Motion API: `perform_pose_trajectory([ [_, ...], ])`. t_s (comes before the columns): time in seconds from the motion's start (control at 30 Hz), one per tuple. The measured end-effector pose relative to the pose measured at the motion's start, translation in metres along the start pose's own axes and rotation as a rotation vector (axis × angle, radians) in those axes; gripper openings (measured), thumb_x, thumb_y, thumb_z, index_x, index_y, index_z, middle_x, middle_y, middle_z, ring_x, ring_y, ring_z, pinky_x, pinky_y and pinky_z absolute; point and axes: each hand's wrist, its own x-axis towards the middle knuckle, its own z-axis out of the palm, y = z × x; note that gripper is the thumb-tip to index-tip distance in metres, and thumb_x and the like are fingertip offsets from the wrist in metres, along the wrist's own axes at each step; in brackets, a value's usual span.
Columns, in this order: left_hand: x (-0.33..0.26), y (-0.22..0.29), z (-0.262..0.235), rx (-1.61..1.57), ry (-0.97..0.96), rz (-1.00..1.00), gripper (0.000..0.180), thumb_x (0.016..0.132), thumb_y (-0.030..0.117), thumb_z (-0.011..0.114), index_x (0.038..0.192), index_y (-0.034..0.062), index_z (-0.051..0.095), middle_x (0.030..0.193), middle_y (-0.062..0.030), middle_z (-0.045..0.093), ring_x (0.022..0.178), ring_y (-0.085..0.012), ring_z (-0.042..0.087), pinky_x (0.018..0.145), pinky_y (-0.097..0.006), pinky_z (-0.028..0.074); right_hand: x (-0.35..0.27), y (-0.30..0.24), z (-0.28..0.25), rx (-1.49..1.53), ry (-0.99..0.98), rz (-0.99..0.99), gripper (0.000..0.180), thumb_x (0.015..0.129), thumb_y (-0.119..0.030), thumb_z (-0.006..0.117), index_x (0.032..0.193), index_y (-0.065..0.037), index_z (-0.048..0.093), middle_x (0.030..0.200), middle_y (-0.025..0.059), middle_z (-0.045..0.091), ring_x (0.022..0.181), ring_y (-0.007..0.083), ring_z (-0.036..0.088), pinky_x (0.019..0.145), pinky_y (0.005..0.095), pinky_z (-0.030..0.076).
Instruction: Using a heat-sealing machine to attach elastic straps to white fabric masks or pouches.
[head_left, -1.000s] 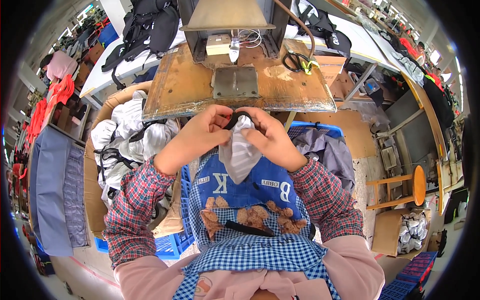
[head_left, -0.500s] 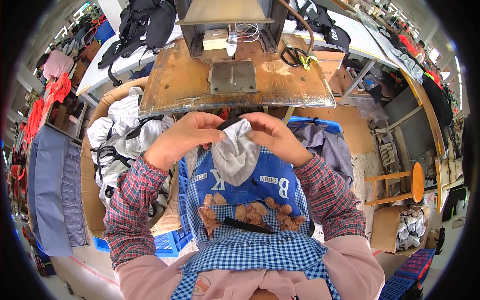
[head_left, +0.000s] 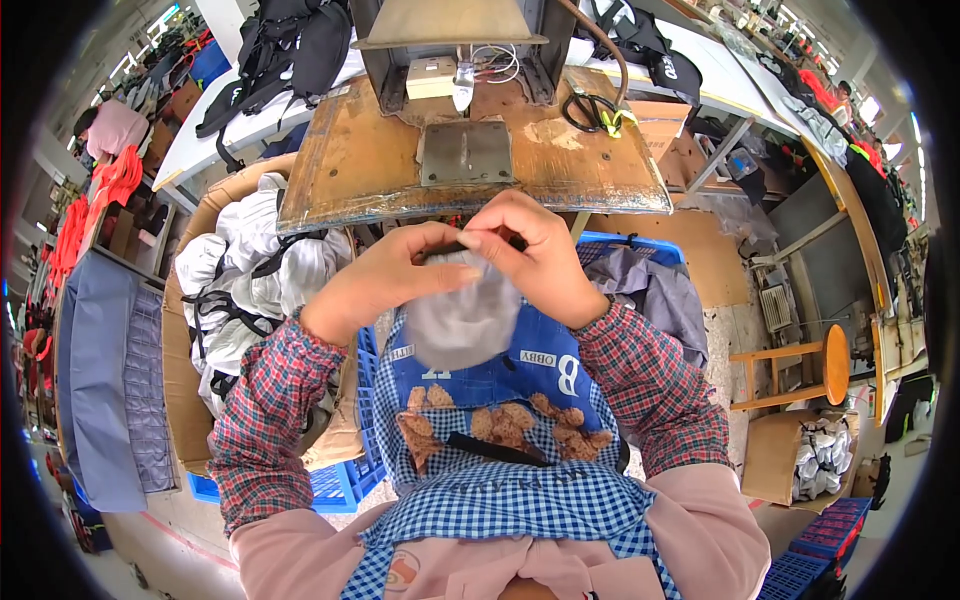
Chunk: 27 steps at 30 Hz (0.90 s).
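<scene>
Item: grey cloth pouch [head_left: 463, 325] | I'm seeing left hand [head_left: 400, 272] and right hand [head_left: 532, 255] pinching its black edge | body hanging below both grips

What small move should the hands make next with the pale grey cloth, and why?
I'd probably ease the right hand slightly rightward along the dark edging to draw it straighter: its fingertips meet the left hand's closely there, bunching that edge, while the pale grey cloth hangs, blurred, in front of the apron.
</scene>
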Motion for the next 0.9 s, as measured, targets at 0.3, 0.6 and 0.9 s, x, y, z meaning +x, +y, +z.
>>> perform_pose_trajectory([
  [0.3,0.009,-0.012,0.002,0.028,0.084,0.082,0.033,0.081,0.015,0.073,0.108,-0.0018,0.063,0.091,0.0006,0.064,0.081,-0.0055,0.056,0.072,-0.024,0.048,-0.002,0.014,0.014,0.236,0.277,0.078,0.010,0.091,-0.010,0.070,0.093,-0.002,0.064,0.084,-0.0003,0.060,0.074,0.0046,0.055,0.065,0.0221,0.047],
  [0.6,0.021,0.011,-0.028,0.460,0.137,0.073,0.035,0.076,0.012,0.065,0.108,-0.0010,0.064,0.083,0.0021,0.062,0.078,-0.0046,0.054,0.069,-0.023,0.046,0.011,0.020,0.008,0.324,0.200,0.253,0.012,0.096,-0.013,0.065,0.095,-0.001,0.064,0.081,-0.0028,0.061,0.072,0.0031,0.057,0.066,0.0198,0.051],
  [0.9,0.067,0.017,-0.075,0.536,0.109,0.002,0.048,0.074,0.028,0.069,0.110,-0.0035,0.064,0.091,-0.0097,0.067,0.082,-0.0145,0.061,0.072,-0.029,0.049,0.047,0.058,0.007,0.429,0.178,0.436,0.027,0.097,-0.028,0.063,0.095,-0.001,0.062,0.081,0.0003,0.060,0.072,0.0063,0.058,0.061,0.0233,0.054],
])
